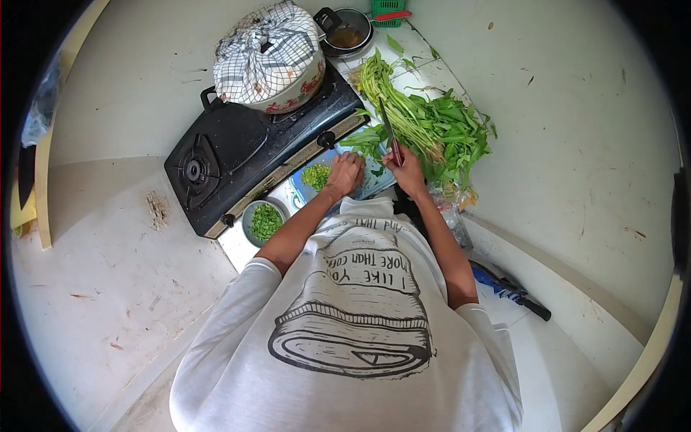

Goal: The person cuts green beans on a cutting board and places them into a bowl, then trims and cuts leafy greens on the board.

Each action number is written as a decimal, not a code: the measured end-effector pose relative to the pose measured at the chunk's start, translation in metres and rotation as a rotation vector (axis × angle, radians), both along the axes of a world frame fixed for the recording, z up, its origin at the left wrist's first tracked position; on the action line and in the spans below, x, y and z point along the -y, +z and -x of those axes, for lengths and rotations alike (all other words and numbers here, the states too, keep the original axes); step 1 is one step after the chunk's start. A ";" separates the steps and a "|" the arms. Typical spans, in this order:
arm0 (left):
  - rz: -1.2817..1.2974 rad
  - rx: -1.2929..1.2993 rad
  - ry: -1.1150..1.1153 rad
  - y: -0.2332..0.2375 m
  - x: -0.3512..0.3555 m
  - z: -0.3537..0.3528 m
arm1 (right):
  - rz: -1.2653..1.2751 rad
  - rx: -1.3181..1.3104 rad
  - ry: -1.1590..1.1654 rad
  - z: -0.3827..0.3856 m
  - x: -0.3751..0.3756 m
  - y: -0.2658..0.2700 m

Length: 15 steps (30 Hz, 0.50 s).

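My right hand (407, 171) grips the dark red handle of a knife (389, 129), whose blade points up and away from me. On the blue cutting board (378, 178), my left hand (348, 173) is closed with its fingers curled down at the edge of some leafy greens (366, 140); what lies under the fingers is partly hidden. Chopped light-green pieces (315, 176) sit on the board just left of that hand. A large bunch of leafy greens (421, 119) with long stems lies beyond and to the right of my right hand.
A black gas stove (245, 144) borders the board's left side. On it stands a floral pot (301, 90) covered with a checked cloth (263, 54). A bowl of chopped greens (265, 222) is near my left forearm. A small dark pan (348, 32) and a green basket (386, 10) stand at the back.
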<state>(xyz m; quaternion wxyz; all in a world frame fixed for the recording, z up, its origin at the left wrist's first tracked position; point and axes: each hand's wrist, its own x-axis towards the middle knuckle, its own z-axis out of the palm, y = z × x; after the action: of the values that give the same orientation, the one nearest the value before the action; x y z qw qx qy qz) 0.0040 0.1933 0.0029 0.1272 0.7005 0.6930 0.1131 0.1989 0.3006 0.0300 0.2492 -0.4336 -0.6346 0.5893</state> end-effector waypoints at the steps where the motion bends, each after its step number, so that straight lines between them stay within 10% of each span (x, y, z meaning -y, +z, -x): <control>1: -0.013 -0.002 -0.007 0.002 0.001 0.001 | 0.014 0.007 0.007 0.001 0.000 0.006; 15: -0.031 -0.138 -0.121 -0.013 -0.005 0.004 | 0.008 0.050 -0.001 -0.003 0.000 0.013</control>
<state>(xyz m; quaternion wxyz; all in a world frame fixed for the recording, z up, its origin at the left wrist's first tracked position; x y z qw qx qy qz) 0.0001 0.1981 -0.0099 0.0750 0.7492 0.6546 0.0675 0.2024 0.3003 0.0432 0.2318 -0.4493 -0.6382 0.5806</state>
